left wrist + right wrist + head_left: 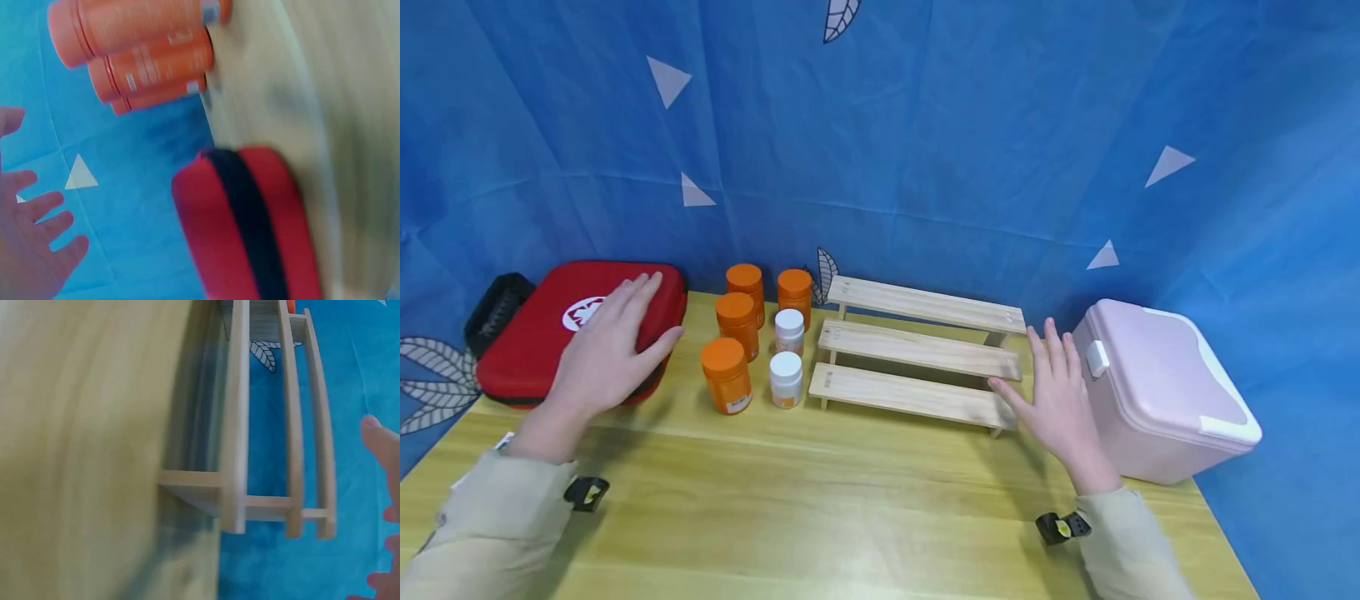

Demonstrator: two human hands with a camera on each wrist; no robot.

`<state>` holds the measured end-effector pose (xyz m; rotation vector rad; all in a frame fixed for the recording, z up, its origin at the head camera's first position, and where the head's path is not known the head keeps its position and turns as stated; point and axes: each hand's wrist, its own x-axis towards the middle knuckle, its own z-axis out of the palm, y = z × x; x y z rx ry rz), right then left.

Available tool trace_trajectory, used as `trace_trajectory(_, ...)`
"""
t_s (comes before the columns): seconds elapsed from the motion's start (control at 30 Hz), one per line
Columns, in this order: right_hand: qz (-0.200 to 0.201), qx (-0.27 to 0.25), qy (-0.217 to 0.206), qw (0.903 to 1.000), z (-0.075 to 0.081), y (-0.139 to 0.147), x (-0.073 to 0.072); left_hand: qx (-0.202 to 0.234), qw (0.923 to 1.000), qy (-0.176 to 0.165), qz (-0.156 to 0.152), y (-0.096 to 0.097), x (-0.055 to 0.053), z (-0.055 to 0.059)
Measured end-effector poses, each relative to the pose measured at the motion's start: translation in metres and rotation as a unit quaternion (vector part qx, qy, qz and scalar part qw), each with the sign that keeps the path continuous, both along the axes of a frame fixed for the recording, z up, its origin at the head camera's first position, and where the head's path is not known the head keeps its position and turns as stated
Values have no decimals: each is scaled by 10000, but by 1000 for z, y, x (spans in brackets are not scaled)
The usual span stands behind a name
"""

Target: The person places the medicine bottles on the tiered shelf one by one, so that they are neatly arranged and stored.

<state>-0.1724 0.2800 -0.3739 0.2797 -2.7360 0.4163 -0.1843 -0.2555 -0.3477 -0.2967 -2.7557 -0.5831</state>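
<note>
On the wood worktop [880,500], at the far right, one big pink box [1172,367], just beside the right hand [1056,396]. To the left of the same hand, a bit farther back, the rack [917,348]: three long steps, set from side to side, right end a little nearer the front. Much closer to the right hand than to the left. Below the left hand [606,354], the red case [542,333]. Both hands well apart, with spread fingers and nothing held. In the wrist views, a gap from each hand to the case or rack. Between case and rack, four orange bottles [726,375] and two small white bottles [786,379].

Hidden behind the left hand: part of the case. Cut off in the right wrist view: most of the right hand. Hard to make out: a dark lump [497,312] by the case, maybe a handle. Too small to read: marks on the steps.
</note>
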Motion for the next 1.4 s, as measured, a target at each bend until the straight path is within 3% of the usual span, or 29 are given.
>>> trace_trajectory(0.13, -173, -1018, -339, 9941, -13, 2, 8, 998, 9946, -225, -165, 8, 6, -7)
trace_trajectory(0.23, -182, -1863, -479, 9812, -24, 3, 12, 1626, 9857, -350, -261, 13, 9, -13)
trace_trajectory(0.33, -133, -2861, -558, 9565, -35, 4, 14, 2092, 9761, -470, -367, 16, 10, -17)
trace_trajectory(0.5, -120, -4181, -650, 9060, -55, 6, 14, 2275, 9692, -734, -592, 16, 6, -20)
trace_trajectory(0.57, -124, -4502, -735, 8898, -62, 7, 14, 2285, 9677, -841, -647, 17, 5, -21)
trace_trajectory(0.7, -110, -4892, -899, 8675, -76, 6, 12, 2296, 9655, -1017, -695, 19, 6, -25)
trace_trajectory(0.87, -220, -4825, -1295, 8660, -88, 6, 8, 2333, 9615, -1235, -765, 24, 5, -28)
trace_trajectory(1.0, -62, -4747, -1553, 8663, -90, 8, 7, 2341, 9596, -1352, -785, 30, 2, -31)
trace_trajectory(1.13, 151, -4917, -1911, 8494, -91, 11, 5, 2188, 9632, -1393, -712, 35, 1, -34)
trace_trajectory(1.23, 188, -4963, -2101, 8422, -91, 13, 4, 2142, 9642, -1415, -668, 37, 1, -38)
trace_trajectory(1.4, 214, -4929, -2212, 8412, -91, 18, 5, 2123, 9672, -1256, -607, 41, 2, -41)
